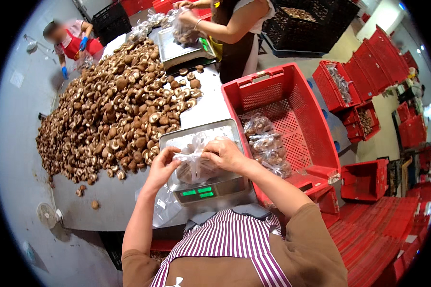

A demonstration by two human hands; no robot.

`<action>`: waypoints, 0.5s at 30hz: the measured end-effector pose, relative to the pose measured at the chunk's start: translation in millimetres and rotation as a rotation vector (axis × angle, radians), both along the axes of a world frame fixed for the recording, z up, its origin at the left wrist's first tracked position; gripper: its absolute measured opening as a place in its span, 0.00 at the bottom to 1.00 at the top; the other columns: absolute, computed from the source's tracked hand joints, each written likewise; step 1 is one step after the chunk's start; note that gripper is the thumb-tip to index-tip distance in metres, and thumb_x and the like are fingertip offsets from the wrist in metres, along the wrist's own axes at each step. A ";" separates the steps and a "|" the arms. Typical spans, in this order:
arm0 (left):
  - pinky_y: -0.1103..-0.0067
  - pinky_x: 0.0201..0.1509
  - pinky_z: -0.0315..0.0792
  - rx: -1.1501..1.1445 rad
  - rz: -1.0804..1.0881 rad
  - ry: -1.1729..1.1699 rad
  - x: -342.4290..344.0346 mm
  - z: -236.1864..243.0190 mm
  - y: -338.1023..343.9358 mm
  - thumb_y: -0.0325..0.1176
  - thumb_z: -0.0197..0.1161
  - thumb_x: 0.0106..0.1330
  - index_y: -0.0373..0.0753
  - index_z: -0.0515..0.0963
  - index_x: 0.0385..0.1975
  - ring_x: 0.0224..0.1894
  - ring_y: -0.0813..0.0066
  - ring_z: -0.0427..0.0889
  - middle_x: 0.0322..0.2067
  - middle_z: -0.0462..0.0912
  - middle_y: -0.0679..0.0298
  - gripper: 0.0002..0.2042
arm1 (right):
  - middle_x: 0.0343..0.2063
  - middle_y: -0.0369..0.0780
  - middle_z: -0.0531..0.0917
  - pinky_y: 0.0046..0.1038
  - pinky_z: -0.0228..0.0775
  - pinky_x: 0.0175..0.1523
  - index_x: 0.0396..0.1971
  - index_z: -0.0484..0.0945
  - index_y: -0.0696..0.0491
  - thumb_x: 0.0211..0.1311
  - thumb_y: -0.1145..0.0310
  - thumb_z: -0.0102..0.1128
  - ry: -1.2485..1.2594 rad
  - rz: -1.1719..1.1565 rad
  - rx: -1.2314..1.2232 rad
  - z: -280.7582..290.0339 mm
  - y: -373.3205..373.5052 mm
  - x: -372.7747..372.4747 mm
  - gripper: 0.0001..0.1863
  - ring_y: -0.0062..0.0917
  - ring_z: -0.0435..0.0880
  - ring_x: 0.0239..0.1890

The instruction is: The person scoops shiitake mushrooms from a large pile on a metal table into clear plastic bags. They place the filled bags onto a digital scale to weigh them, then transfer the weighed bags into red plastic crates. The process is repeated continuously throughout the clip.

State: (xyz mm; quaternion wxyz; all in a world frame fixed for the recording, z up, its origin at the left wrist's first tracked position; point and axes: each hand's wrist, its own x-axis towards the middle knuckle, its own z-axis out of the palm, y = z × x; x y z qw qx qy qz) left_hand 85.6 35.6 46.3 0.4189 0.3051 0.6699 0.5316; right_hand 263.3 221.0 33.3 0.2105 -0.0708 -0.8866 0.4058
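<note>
A clear plastic bag point(195, 171) of mushrooms rests on the steel pan of a digital scale point(227, 130) with a lit green display. Both hands are at the bag's gathered top: my left hand point(165, 165) pinches its left side, and my right hand point(225, 154) grips the right side with curled fingers. The bag's neck stands up between them, bunched or knotted; I cannot tell which. Left of the scale spreads a big heap of brown mushrooms point(115, 105). Flat empty plastic bags point(165, 205) lie by the scale's near left corner.
Right of the scale stands a red crate point(316, 138) with several filled bags point(268, 146) along its left side. Across the table a co-worker handles a bag point(184, 33) over a second scale point(170, 45). Another person point(76, 40) is at far left. Stacked red crates point(383, 62) stand at right.
</note>
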 end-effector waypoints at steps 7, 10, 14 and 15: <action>0.77 0.31 0.71 -0.247 0.145 0.077 -66.9 -72.0 22.5 0.29 0.54 0.66 0.35 0.78 0.29 0.27 0.73 0.78 0.24 0.79 0.67 0.07 | 0.30 0.39 0.77 0.36 0.68 0.52 0.24 0.76 0.56 0.56 0.72 0.60 0.180 0.199 0.320 -10.3 -52.8 24.6 0.05 0.35 0.77 0.45; 0.74 0.40 0.74 -0.005 0.251 -0.527 -54.1 -55.7 23.1 0.33 0.53 0.68 0.39 0.75 0.29 0.31 0.73 0.78 0.22 0.74 0.69 0.07 | 0.31 0.39 0.81 0.31 0.70 0.50 0.33 0.81 0.58 0.64 0.71 0.57 0.149 0.049 -0.213 -5.4 -50.3 16.7 0.07 0.30 0.79 0.43; 0.72 0.45 0.73 0.158 0.127 -0.421 -13.3 9.9 6.8 0.35 0.54 0.69 0.37 0.75 0.28 0.35 0.72 0.80 0.29 0.81 0.63 0.10 | 0.32 0.38 0.84 0.24 0.73 0.43 0.43 0.83 0.59 0.68 0.67 0.57 0.085 -0.135 -1.165 5.9 -44.8 -15.4 0.12 0.20 0.80 0.34; 0.74 0.45 0.73 0.079 0.043 -0.271 1.0 29.8 5.3 0.34 0.56 0.68 0.36 0.77 0.30 0.35 0.73 0.80 0.30 0.82 0.63 0.09 | 0.33 0.37 0.85 0.24 0.73 0.44 0.43 0.83 0.59 0.69 0.66 0.56 0.082 -0.107 -1.133 6.3 -44.7 -25.5 0.13 0.19 0.80 0.37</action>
